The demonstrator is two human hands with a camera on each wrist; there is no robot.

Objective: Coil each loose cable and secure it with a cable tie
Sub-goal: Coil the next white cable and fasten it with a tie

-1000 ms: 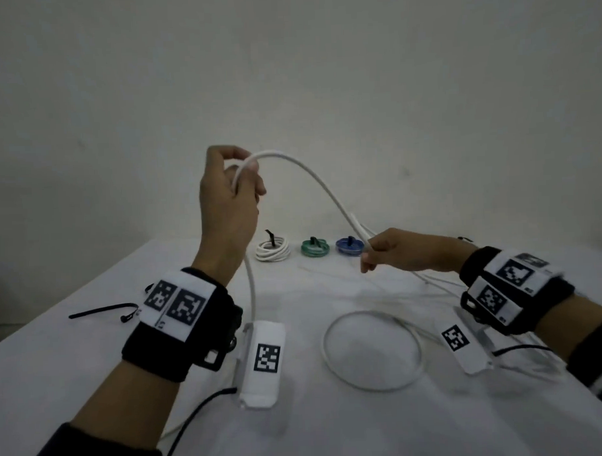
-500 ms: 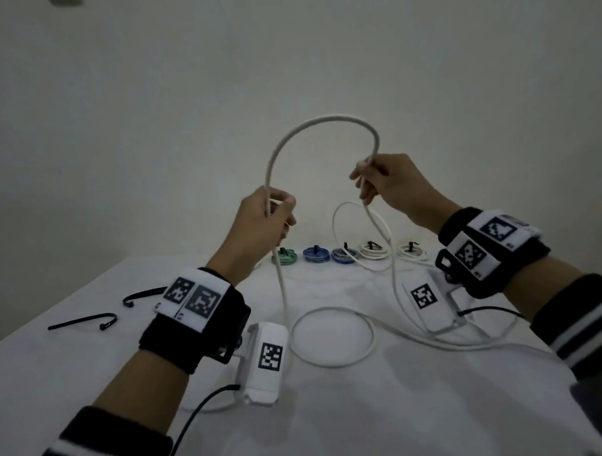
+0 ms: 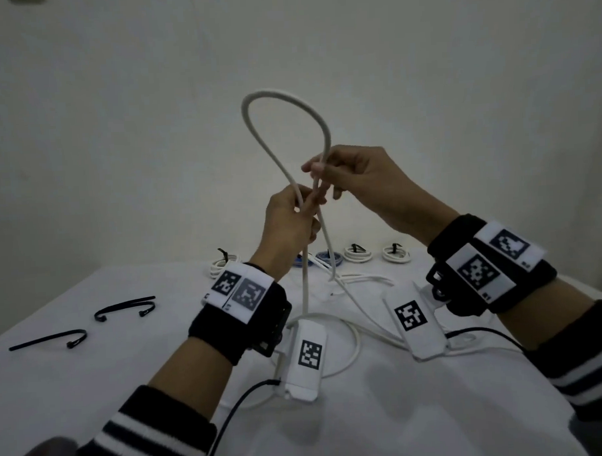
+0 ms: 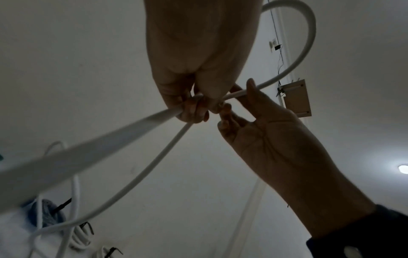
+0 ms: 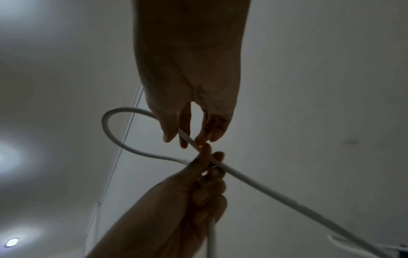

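Observation:
A white cable stands in a tall loop above the table, and its two strands cross between my hands. My left hand grips the cable at the crossing, seen from below as the left hand with fingers curled round both strands. My right hand pinches the loop's right strand just above it; the right hand shows the cable running between its fingertips. The rest of the cable lies in a ring on the table. Two black cable ties lie at the left.
Several tied coils in white and blue sit in a row at the table's far edge. The white tablecloth covers the table. White tagged camera units hang under both wrists. A plain wall stands behind.
My hands have come together: the right hand moved left and down to the left hand, closing the wide arch of cable into a narrow tall loop with crossed strands.

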